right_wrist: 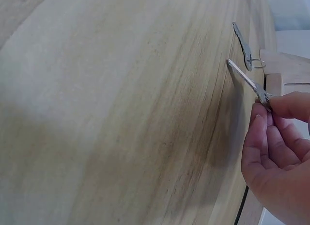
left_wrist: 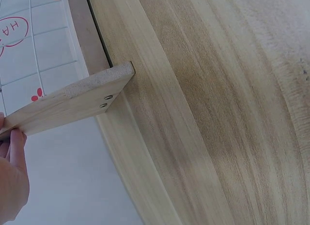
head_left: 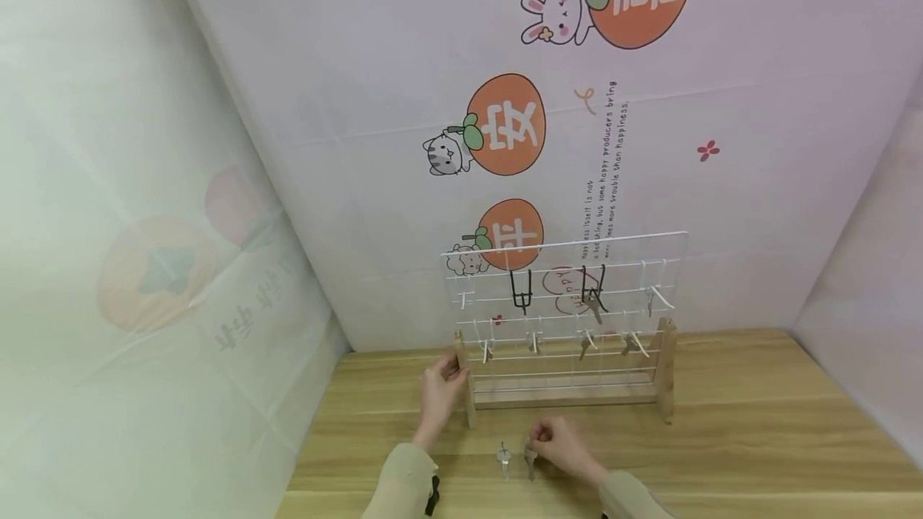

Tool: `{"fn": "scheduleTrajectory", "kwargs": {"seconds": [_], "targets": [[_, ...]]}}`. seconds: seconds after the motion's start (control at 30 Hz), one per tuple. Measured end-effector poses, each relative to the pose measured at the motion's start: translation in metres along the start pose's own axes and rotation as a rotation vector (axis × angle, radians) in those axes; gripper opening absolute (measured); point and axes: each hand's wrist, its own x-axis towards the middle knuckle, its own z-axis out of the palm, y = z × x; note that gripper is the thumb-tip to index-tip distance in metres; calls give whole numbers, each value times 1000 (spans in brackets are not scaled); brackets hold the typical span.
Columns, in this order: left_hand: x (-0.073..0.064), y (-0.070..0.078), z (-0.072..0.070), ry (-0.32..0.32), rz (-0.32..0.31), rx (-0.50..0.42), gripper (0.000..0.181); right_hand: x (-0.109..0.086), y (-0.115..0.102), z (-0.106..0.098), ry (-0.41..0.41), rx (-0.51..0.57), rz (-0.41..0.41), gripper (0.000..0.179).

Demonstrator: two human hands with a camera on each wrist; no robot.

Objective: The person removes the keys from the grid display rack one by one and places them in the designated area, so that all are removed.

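Note:
My left hand (head_left: 438,395) grips the left wooden post (left_wrist: 82,97) of a rack, with the thumb on one side and fingers on the other. Between thumb and fingertips of my right hand (head_left: 562,445) is a silver key (right_wrist: 244,76), pinched near its ring, its blade tip close to the tabletop. A second key (right_wrist: 242,45) with a small ring lies on the table just left of the held one in the head view. Behind both hands stands the rack's white wire grid (head_left: 562,247), where several keys hang on hooks.
Black hooks (head_left: 521,291) and white hooks stick out from the grid. A wooden crossbar (head_left: 562,401) joins the posts at the bottom. The wood-grain table (head_left: 750,423) reaches a printed cloth (head_left: 360,183) at the back and cloth walls at both sides.

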Motion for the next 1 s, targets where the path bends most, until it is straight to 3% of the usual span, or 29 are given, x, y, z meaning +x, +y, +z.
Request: {"fn": "scheduleTrajectory", "kwargs": {"seconds": [0.43, 0.8, 1.0], "targets": [[0, 3, -1, -10, -16, -6, 25, 9, 5, 6, 12, -84, -65, 9], [9, -37, 9, 30, -56, -17, 27, 12, 2, 7, -16, -129, -86, 7], [8, -42, 7, 26, -31, -9, 31, 12, 4, 6, -31, -161, -107, 9]]}}
